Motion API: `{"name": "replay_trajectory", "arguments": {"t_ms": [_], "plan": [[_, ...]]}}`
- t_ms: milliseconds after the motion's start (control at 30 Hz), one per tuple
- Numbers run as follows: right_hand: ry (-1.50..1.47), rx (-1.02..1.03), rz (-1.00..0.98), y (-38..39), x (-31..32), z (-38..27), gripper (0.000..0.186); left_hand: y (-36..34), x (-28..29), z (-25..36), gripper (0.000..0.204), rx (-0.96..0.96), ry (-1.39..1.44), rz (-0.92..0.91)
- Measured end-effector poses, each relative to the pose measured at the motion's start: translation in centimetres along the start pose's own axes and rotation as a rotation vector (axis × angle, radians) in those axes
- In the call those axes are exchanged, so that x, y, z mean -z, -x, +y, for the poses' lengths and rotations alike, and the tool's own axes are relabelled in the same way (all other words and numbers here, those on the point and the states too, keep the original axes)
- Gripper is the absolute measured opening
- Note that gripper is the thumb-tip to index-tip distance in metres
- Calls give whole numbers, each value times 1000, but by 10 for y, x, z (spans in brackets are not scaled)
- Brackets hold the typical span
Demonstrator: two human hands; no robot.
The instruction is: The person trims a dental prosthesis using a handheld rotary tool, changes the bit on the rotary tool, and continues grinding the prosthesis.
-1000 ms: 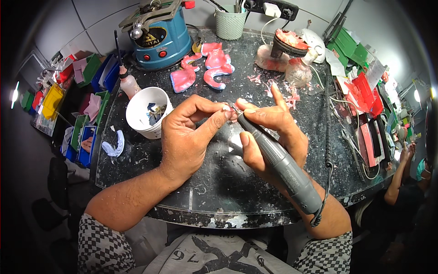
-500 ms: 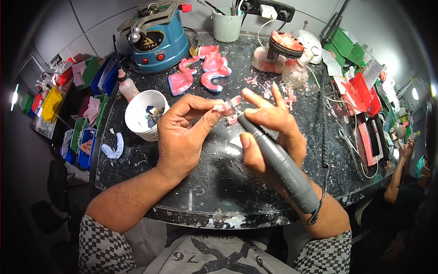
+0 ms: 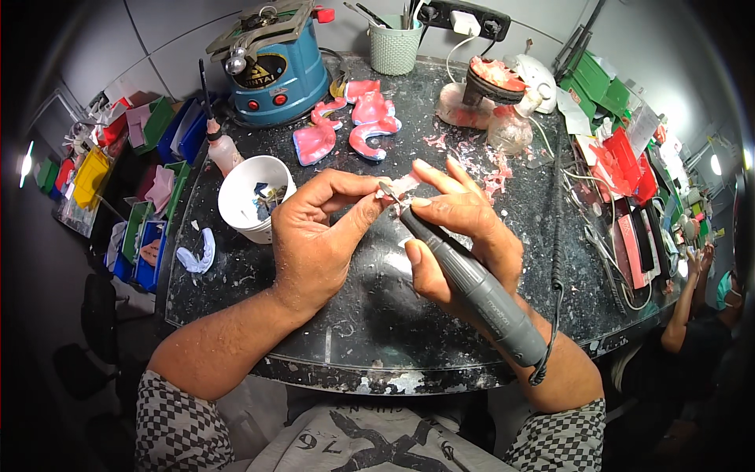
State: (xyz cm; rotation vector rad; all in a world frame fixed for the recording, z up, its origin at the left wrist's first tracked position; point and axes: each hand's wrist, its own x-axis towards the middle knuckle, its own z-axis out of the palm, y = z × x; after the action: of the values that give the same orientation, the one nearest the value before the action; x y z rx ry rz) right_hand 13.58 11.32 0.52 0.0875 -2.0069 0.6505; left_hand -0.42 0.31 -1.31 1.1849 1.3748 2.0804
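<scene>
My left hand point(image 3: 314, 240) pinches a small translucent pink piece point(image 3: 404, 185), like denture acrylic, between thumb and fingertips. In my right hand point(image 3: 491, 236) is a grey rotary handpiece point(image 3: 477, 295), gripped like a pen, with a coiled black cord trailing from its rear end. A small round metal bit point(image 3: 388, 190) at its tip meets the pink piece close to my left fingertips; exact contact is too small to tell. My right fingers reach past the tip alongside the piece. Both hands are above the middle of the black worktop point(image 3: 370, 315).
Left of my hands stands a white tub point(image 3: 252, 197) with scraps, beside a pale blue arch-shaped piece point(image 3: 198, 252). Pink dental pieces point(image 3: 370, 110) lie beyond, near a blue machine point(image 3: 275, 86). Pink shavings point(image 3: 495, 173) and a burner-like stand point(image 3: 487, 86) are far right. A person point(image 3: 700, 299) is at right.
My right hand has shifted left with the handpiece, bringing its bit against or very near the pink piece. The piece has tilted slightly while my left hand stays almost in place.
</scene>
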Motion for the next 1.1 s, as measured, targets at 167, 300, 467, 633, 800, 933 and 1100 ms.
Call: {"name": "replay_trajectory", "arguments": {"t_ms": [167, 300, 467, 633, 800, 933, 1100], "plan": [[-44, -18, 44, 3, -4, 1, 34, 0, 0, 2, 12, 17, -12, -1], [-62, -12, 52, 4, -5, 2, 35, 1, 0, 1, 13, 5, 3, -3], [-72, -28, 37, 3, -4, 1, 35, 0, 1, 0, 12, 27, 21, -11], [-71, -23, -2, 3, -2, 0, 35, 0, 0, 2, 12, 38, 8, -10], [-77, -31, 41, 4, -4, 1, 36, 1, 1, 1, 12, 24, 4, -11], [-72, -6, 11, 4, -3, 1, 37, 1, 1, 0, 11, 34, 23, -4], [-79, -13, 45, 4, -4, 1, 37, 1, 1, 3, 10, 21, 13, -19]]}}
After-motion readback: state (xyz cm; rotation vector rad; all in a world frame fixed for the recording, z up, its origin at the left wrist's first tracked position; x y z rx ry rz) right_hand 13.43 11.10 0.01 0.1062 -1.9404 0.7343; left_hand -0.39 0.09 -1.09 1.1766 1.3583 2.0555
